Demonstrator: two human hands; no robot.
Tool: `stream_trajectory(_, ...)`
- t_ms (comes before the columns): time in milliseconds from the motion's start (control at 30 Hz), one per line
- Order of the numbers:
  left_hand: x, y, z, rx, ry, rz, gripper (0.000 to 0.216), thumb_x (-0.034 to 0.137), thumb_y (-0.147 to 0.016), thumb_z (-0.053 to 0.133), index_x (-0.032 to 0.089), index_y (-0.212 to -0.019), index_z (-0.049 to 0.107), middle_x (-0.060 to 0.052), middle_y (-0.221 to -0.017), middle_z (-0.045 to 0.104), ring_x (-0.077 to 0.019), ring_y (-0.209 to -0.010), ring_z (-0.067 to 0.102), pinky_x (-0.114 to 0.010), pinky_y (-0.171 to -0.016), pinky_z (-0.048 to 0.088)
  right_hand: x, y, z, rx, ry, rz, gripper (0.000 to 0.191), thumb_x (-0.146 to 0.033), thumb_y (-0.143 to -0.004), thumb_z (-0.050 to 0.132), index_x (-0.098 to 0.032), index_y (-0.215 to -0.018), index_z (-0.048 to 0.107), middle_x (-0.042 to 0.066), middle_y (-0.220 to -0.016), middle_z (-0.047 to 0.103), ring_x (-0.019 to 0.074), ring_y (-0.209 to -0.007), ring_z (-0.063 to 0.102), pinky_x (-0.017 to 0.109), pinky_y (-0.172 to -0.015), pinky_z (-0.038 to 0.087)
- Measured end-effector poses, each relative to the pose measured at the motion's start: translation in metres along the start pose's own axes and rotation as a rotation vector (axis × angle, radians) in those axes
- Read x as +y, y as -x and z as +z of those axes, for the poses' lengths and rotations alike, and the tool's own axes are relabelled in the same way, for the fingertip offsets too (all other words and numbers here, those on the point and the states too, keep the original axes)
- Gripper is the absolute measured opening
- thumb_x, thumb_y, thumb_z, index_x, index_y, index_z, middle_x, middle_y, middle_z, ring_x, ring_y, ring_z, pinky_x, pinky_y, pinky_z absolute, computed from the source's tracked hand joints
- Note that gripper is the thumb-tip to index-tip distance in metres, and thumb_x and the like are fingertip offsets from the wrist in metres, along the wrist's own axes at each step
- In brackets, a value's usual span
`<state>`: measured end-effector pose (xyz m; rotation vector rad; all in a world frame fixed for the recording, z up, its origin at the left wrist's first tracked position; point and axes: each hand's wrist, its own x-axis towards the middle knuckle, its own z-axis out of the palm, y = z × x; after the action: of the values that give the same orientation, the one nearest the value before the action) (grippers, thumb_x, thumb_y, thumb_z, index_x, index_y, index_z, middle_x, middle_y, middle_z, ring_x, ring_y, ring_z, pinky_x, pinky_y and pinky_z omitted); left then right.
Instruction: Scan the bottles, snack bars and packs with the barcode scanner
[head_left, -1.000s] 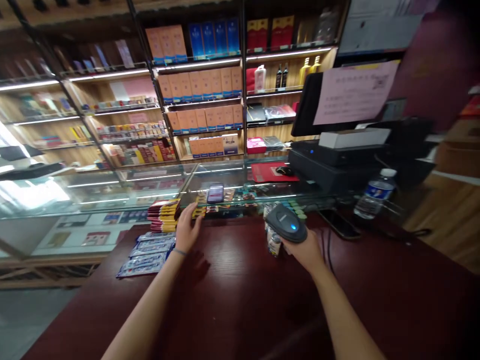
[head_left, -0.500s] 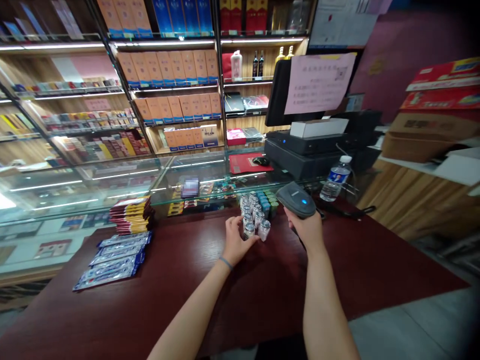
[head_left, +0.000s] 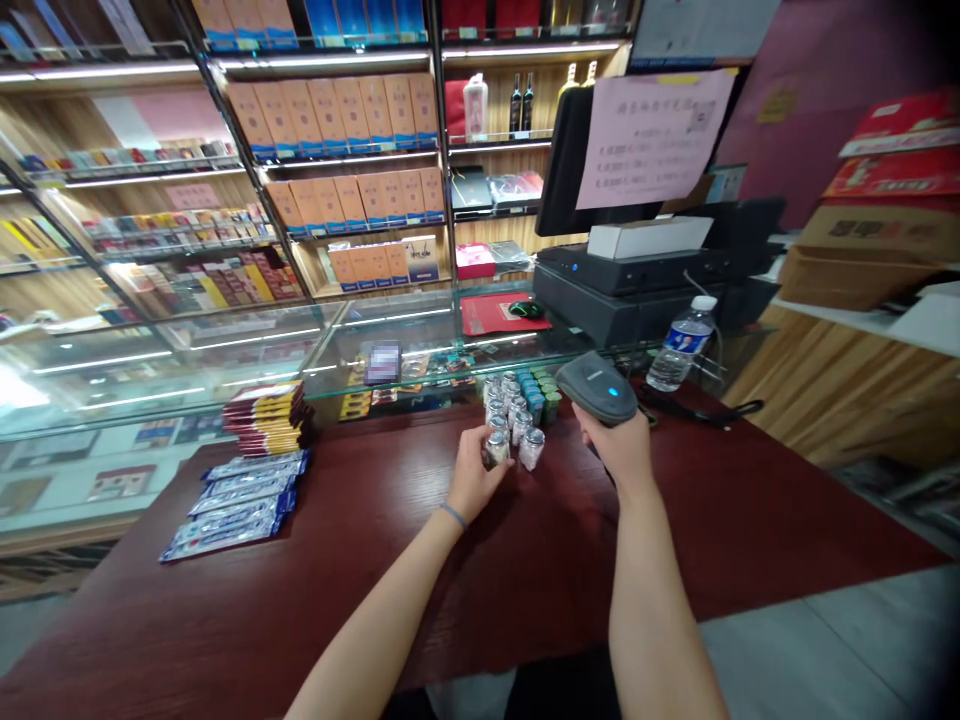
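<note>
In the head view my left hand (head_left: 474, 475) has its thumb and fingers closed around a small clear jar (head_left: 497, 447) with a silver lid, at the near end of two rows of similar jars (head_left: 516, 408). Just right of it stands another such jar (head_left: 531, 450), apart from my hand. Several small green and blue containers (head_left: 541, 392) stand behind, to the right. My right hand (head_left: 624, 445) grips the handle of a dark grey barcode scanner (head_left: 596, 388), which is held above the counter with a blue light showing on its top.
Blue-and-white packets (head_left: 240, 500) and a stack of red-and-yellow packets (head_left: 266, 418) lie left on the dark red counter (head_left: 360, 590). A water bottle (head_left: 681, 345) stands right, near a black strap (head_left: 720, 415). Behind are a glass display case (head_left: 405, 320) and a monitor (head_left: 562, 165).
My left hand has closed from a wider spread onto the nearest jar. The scanner stays in my right hand. The view has shifted slightly.
</note>
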<state>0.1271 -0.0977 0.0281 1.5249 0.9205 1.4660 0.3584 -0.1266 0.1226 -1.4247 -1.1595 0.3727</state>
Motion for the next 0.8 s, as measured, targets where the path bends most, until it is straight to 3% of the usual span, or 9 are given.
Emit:
stream_trajectory(133, 0.013, -0.014, -0.025, 0.167, 0.176, -0.067, 0.069, 0.023, -0.066, 0.094, 0.025, -0.124, 0.059, -0.009, -0.119, 0.063, -0.0218, -0.103, 0.067, -0.033, -0.089, 0.056, -0.007, 0.002, 0.007, 0.008, -0.008, 0.0, 0.035, -0.052, -0.075, 0.077, -0.02, -0.084, 0.069, 0.004, -0.062, 0.07, 0.0186, -0.047, 0.061, 0.033, -0.055, 0.054)
stream_trajectory(267, 0.02, -0.024, -0.078, 0.199, 0.331, -0.157, 0.061, 0.032, -0.069, 0.094, 0.024, -0.119, 0.06, -0.007, -0.11, 0.071, -0.02, -0.1, 0.071, -0.033, -0.09, 0.058, -0.01, 0.007, 0.019, 0.005, -0.014, -0.028, 0.037, -0.056, -0.074, 0.076, -0.02, -0.081, 0.069, 0.003, -0.058, 0.068, 0.0193, -0.048, 0.061, 0.033, -0.053, 0.053)
stream_trajectory(400, 0.02, -0.023, -0.138, 0.239, 0.442, -0.276, 0.054, 0.041, -0.07, 0.093, 0.021, -0.115, 0.071, -0.01, -0.114, 0.076, -0.0212, -0.095, 0.074, -0.032, -0.083, 0.059, -0.008, 0.016, 0.037, -0.068, 0.028, -0.138, 0.046, -0.057, -0.076, 0.074, -0.019, -0.102, 0.071, 0.007, -0.073, 0.076, 0.0245, -0.065, 0.071, 0.034, -0.061, 0.057)
stream_trajectory(500, 0.02, -0.019, -0.17, 0.321, 0.53, -0.27, 0.053, 0.04, -0.07, 0.094, 0.02, -0.115, 0.075, -0.01, -0.117, 0.077, -0.0203, -0.095, 0.074, -0.03, -0.083, 0.058, -0.01, 0.029, 0.054, -0.206, 0.098, -0.228, 0.054, -0.052, -0.075, 0.074, -0.02, -0.118, 0.068, 0.008, -0.089, 0.08, 0.0273, -0.082, 0.076, 0.033, -0.069, 0.058)
stream_trajectory(667, 0.02, -0.014, -0.19, 0.399, 0.638, -0.276, 0.049, 0.035, -0.076, 0.091, 0.018, -0.119, 0.074, -0.009, -0.113, 0.078, -0.0182, -0.098, 0.074, -0.028, -0.088, 0.056, -0.028, 0.061, 0.079, -0.489, 0.301, -0.457, 0.055, -0.036, -0.078, 0.07, -0.028, -0.131, 0.059, 0.004, -0.095, 0.081, 0.0273, -0.081, 0.079, 0.029, -0.063, 0.053)
stream_trajectory(800, 0.017, -0.014, -0.195, 0.424, 0.672, -0.284, 0.047, 0.033, -0.08, 0.087, 0.017, -0.122, 0.072, -0.008, -0.116, 0.077, -0.0174, -0.1, 0.073, -0.027, -0.089, 0.054, -0.037, 0.079, 0.092, -0.68, 0.36, -0.722, 0.048, -0.027, -0.08, 0.063, -0.025, -0.127, 0.055, 0.0, -0.081, 0.079, 0.0255, -0.066, 0.077, 0.028, -0.056, 0.045)
